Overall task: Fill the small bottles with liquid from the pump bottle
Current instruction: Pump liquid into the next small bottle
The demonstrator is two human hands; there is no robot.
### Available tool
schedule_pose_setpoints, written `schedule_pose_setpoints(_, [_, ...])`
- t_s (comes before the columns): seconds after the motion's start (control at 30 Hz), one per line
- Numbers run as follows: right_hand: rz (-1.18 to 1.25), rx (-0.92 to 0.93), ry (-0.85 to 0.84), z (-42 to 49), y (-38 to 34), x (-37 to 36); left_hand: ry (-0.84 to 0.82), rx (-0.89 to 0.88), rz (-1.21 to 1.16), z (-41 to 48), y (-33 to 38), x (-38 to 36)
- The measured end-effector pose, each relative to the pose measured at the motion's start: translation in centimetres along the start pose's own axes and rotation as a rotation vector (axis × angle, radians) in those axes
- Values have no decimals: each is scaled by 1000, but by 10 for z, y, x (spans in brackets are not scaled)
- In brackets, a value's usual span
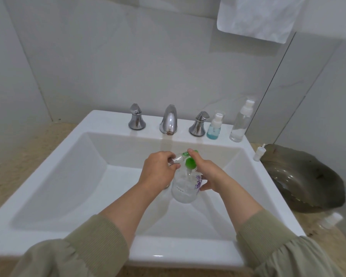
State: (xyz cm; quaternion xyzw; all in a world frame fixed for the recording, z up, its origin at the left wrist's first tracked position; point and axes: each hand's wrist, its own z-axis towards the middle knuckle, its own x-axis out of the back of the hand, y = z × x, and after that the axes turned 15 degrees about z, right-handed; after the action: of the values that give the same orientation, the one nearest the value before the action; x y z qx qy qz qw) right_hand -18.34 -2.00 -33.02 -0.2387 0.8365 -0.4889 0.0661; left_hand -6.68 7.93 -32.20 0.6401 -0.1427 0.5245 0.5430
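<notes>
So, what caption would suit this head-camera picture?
Over a white sink, the left hand holds a small bottle against the green-topped pump bottle gripped by the right hand.

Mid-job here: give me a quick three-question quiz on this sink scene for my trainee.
1. True or false: the pump bottle stands on the sink rim.
2. Which hand holds the small bottle? A: left hand. B: right hand.
3. Fill in: the short bottle beside the right tap handle holds ___ liquid.
Key: 1 false; 2 A; 3 blue.
</notes>
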Motion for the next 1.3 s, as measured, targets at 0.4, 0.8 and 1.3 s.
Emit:
schedule_pose_setpoints(0.4, [-11, 35, 25, 4, 1, 1, -26, 6, 19, -1, -1, -2])
schedule_pose_setpoints(0.8, [-39, 15, 27, 0, 1, -1, 12, -1, 3, -2, 1, 0])
schedule_pose_setpoints(1.3, [-24, 40, 30, 0, -1, 1, -16, -5, 27, -2, 0, -2])
